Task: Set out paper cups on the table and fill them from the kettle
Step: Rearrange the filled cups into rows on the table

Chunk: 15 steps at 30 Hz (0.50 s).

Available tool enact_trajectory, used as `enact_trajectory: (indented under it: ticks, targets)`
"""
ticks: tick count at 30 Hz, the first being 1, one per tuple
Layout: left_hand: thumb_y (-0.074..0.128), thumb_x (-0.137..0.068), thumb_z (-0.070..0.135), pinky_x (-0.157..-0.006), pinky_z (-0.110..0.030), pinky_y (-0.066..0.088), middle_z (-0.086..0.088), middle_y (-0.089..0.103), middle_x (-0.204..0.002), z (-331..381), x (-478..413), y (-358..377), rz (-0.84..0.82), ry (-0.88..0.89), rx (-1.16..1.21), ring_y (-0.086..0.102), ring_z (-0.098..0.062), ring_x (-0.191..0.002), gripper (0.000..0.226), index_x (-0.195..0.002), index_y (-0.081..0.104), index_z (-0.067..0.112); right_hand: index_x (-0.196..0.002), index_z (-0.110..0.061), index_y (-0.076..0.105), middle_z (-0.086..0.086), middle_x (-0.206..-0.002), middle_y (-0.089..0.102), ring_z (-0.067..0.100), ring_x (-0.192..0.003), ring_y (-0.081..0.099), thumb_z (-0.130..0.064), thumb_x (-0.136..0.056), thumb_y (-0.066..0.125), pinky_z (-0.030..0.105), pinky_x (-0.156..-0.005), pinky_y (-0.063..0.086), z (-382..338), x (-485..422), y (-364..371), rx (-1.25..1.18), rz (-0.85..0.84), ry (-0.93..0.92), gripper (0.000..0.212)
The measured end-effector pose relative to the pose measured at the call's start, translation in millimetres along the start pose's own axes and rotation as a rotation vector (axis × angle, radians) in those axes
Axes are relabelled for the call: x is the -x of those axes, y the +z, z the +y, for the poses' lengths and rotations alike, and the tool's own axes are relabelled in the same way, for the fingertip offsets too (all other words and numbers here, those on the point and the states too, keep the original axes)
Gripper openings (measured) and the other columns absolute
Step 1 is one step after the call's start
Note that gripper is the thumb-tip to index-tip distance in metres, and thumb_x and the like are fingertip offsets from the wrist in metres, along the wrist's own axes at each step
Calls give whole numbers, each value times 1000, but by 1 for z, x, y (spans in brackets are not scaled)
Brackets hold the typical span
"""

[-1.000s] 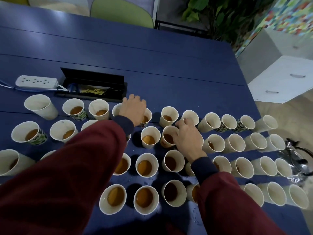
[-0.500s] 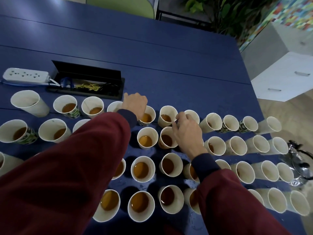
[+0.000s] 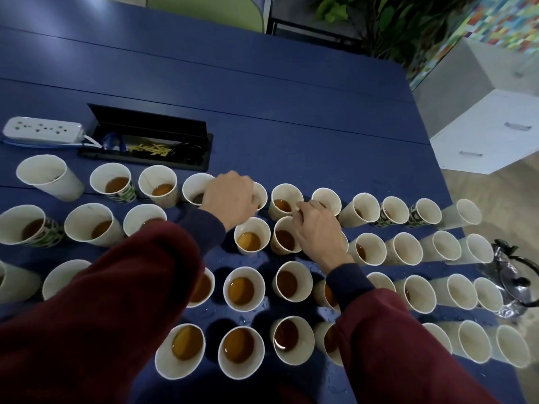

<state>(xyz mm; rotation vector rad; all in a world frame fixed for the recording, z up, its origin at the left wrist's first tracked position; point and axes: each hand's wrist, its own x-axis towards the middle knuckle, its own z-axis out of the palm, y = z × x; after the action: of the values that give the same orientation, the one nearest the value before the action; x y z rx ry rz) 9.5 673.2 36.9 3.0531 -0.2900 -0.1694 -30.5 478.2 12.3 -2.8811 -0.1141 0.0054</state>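
Several white paper cups stand in four rows on the blue table (image 3: 291, 112); most hold brown tea, such as one cup (image 3: 250, 239) in the second row. Cups at the far right, like this one (image 3: 472, 341), look empty. My left hand (image 3: 230, 198) curls over a back-row cup (image 3: 262, 193) and hides most of it. My right hand (image 3: 318, 231) reaches between the back rows, fingers curled at the rim of a tea cup (image 3: 284, 239). A glass kettle (image 3: 516, 282) sits at the table's right edge, away from both hands.
A white power strip (image 3: 43, 131) and an open black cable box (image 3: 151, 141) lie behind the cups at the left. A white drawer cabinet (image 3: 490, 132) stands off the table's right side, with a plant (image 3: 379, 27) and a green chair (image 3: 210, 7) beyond. Water drops lie between the cups.
Both hands have stayed on the same back-row cups with only small finger shifts. The view has tilted slightly, so the cups sit a little differently in the frame.
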Motion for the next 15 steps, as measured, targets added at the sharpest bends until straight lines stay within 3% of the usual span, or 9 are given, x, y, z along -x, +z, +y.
enact_trajectory:
  ticks: [6,11,15]
  targets:
    - [54,-94,40,-69,-35,43,-13,64,-108,2,36,-3,-141,50,-20,64,-30,-95,29,-102,61,13,-97,-6,62,12,-95,63,30,-85,59,-25,-104,44,31,-66,32,-1,4,1,10,19,18,27]
    - [53,-96,21,-73,-34,41,-13,62,-116,2,40,-1,-173,4,-48,63,-31,-104,22,-114,60,10,-104,-4,62,13,-97,61,31,-84,60,-27,-104,45,33,-65,36,-5,5,-2,10,24,22,28]
    - [52,-97,19,-76,-35,44,-13,62,-117,-1,40,-1,-159,-14,-66,63,-30,-105,21,-114,61,11,-110,-5,60,12,-102,61,32,-89,61,-29,-103,46,37,-69,42,-4,4,-1,13,13,25,29]
